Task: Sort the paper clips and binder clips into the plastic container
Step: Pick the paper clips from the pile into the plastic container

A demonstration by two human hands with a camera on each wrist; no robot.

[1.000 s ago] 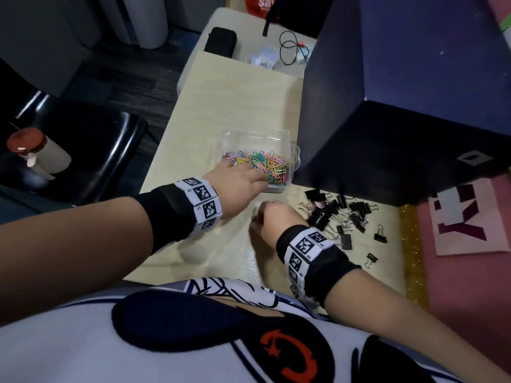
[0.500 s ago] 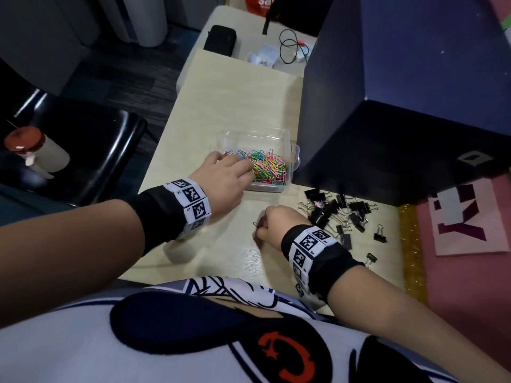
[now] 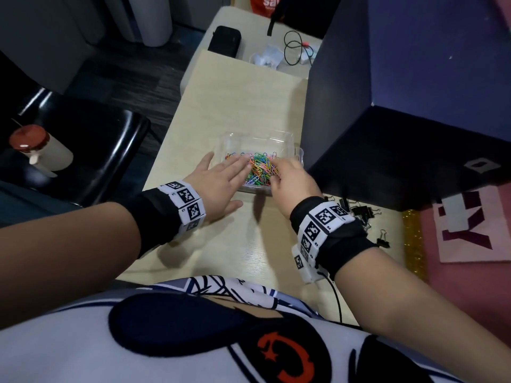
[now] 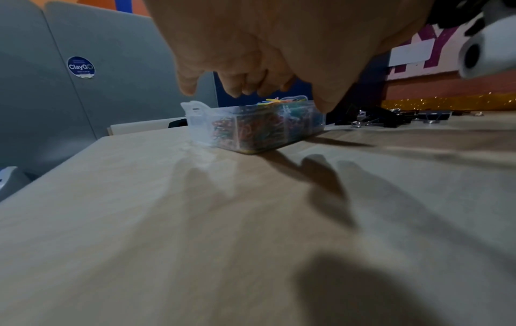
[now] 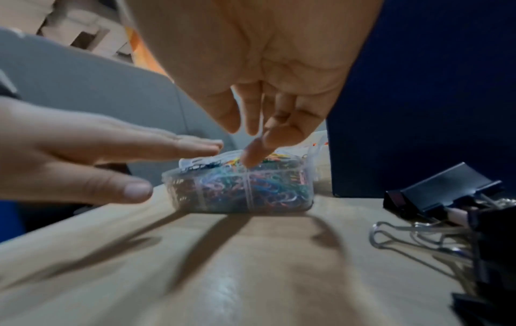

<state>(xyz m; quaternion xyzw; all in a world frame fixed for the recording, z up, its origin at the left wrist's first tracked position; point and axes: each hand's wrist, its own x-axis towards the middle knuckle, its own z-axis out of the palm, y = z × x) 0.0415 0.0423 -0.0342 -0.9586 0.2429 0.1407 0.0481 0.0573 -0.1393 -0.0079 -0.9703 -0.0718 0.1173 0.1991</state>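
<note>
- We sit at a pale wooden worktop with a tall dark blue box standing along its right side and a black chair to the left.
- The clear plastic container stands on the worktop just in front of that box; its compartments are heaped with coloured paper clips, so that share of the sorting looks largely done.
- The black binder clips lie loose on the worktop, to the right of the container and partly hidden under our right wrist in the head view; none shows inside the container, so we judge this half is left to do.
- Our left hand hovers flat at the container's near left corner, fingers straight and spread, its grip apart and holding nothing.
- Our right hand reaches down over the container with its fingertips at the clip heap; whether they pinch a clip we cannot tell, since blur hides the grip.
- No stray paper clips show on the bare wood near us.
</note>
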